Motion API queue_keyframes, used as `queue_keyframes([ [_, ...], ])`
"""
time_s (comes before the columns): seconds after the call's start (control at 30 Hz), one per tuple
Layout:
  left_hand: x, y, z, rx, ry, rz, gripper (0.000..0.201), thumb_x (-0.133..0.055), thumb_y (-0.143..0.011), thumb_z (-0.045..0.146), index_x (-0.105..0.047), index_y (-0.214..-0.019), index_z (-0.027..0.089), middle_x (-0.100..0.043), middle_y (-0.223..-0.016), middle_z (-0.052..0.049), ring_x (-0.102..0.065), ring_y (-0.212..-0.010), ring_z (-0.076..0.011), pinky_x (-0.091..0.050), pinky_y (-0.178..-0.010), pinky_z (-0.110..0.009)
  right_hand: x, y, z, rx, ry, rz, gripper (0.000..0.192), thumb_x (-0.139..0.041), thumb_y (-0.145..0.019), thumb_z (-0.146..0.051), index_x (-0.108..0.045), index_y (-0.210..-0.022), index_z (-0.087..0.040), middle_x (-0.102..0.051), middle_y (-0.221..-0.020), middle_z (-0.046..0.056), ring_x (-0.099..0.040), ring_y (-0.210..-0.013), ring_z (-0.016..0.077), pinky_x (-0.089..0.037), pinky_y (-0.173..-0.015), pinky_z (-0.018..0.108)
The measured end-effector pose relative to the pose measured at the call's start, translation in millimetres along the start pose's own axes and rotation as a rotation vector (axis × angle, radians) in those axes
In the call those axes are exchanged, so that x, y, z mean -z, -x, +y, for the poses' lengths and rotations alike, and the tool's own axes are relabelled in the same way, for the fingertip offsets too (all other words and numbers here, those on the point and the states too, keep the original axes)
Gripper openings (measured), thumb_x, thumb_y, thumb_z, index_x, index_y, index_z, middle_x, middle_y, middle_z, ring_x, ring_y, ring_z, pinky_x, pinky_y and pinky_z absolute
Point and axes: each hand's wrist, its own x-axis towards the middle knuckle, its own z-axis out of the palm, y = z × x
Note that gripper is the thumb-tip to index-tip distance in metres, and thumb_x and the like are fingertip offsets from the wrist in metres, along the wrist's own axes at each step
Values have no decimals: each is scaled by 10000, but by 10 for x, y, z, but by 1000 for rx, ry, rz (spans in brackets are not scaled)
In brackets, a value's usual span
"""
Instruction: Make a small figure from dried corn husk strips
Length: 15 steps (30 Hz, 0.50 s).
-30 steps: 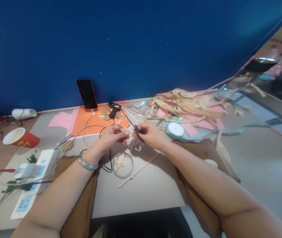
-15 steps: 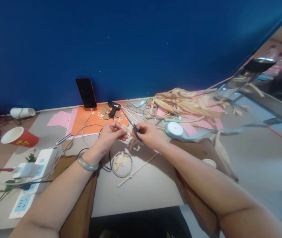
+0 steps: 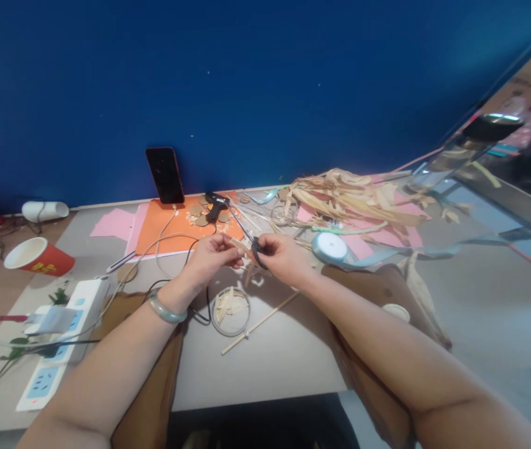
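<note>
While the left hand [image 3: 212, 254] pinches a small pale husk strip [image 3: 241, 246], the right hand [image 3: 284, 255] grips what look like black-handled scissors [image 3: 252, 242].

Left hand [image 3: 212, 255] and right hand [image 3: 284, 255] are shifting only slightly over the second, drawing a little closer together around the pale husk strip [image 3: 242, 247] and black scissors [image 3: 257, 251].

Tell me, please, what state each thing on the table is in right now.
left hand: pinching a husk piece
right hand: gripping scissors
red cup: on its side
phone: propped upright, screen dark
ribbon spool: lying flat, partly unwound
</note>
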Motion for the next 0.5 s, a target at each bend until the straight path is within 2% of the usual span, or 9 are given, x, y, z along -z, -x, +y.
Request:
queue_keyframes([
  [0.23,146,-36,76,-92,49,157,260,-791,-612,289,-594,-682,135,-632,-589,4,-609,-543,-95,-509,-569,-217,153,-68,28,82,158,26,287,-669,-649,-363,-452,-608,-180,-429,-581,-34,-359,-564,88,-300,-521,228],
  [0.33,236,-58,113,-137,105,222,278,-793,-607,285,-570,-694,144,-633,-598,19,-592,-521,-79,-493,-546,-204,254,-89,-16,82,255,-60,319,-701,-621,-398,-470,-643,-179,-423,-594,-42,-351,-566,87,-294,-528,231],
  [0.5,293,-72,149,-188,149,242,298,-791,-602,275,-533,-691,154,-636,-601,28,-570,-488,-69,-463,-506,-197,303,-76,-67,31,312,-257,375,-706,-614,-458,-452,-655,-185,-434,-614,-48,-369,-577,89,-297,-537,232],
])
